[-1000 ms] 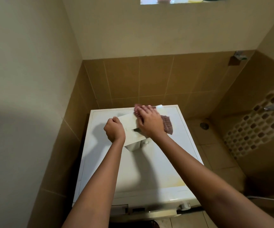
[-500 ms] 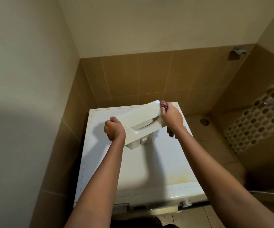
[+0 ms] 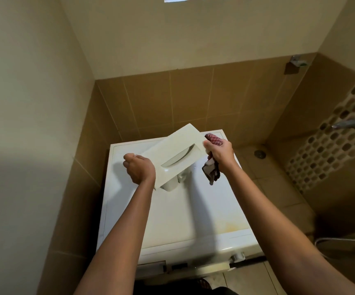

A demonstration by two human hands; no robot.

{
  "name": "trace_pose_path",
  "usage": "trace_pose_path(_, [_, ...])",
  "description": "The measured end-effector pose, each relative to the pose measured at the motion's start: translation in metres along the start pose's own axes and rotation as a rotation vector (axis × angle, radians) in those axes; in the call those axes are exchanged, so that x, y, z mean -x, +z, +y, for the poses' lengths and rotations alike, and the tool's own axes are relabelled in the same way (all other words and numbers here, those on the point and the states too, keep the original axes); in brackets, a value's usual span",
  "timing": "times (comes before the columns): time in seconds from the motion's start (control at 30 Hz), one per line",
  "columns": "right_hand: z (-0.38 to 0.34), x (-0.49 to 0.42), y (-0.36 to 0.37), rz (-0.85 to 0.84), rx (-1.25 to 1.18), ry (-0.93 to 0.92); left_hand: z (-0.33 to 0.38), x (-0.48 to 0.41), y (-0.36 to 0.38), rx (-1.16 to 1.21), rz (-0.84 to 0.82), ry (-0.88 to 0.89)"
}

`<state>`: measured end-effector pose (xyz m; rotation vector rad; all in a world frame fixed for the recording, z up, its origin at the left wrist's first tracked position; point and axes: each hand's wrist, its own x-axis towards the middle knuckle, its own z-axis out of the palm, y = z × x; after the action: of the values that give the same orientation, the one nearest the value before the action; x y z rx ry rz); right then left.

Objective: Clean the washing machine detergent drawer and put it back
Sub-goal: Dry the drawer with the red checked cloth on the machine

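Observation:
The white detergent drawer (image 3: pixel 177 153) is held up above the washing machine top (image 3: pixel 172 209), its front panel with the recessed handle facing me and tilted up to the right. My left hand (image 3: pixel 139 168) grips the drawer's lower left end. My right hand (image 3: pixel 219 153) holds a red-and-white checked cloth (image 3: pixel 211 165) against the drawer's right edge; the cloth sticks out above and hangs below the fist. The drawer's compartments face away and are hidden.
The machine stands in a corner between a beige wall on the left and brown tiles behind. The open drawer slot (image 3: pixel 151 266) shows at the machine's front left. A floor drain (image 3: pixel 259 153), wall taps (image 3: pixel 347 124) and a shower hose (image 3: pixel 342 241) lie to the right.
My right hand with the cloth slid from the middle of the drawer front off to its right edge. The drawer tilted up and lifted slightly; my left hand kept its grip.

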<state>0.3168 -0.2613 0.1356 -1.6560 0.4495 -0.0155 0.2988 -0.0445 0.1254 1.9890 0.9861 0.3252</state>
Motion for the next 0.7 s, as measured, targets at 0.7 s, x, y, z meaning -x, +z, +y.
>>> trace_pose_path(0.7, [0.016,0.104,0.071,-0.347,0.401,-0.784,-0.010,0.003,-0.025,0.326,-0.927,-0.471])
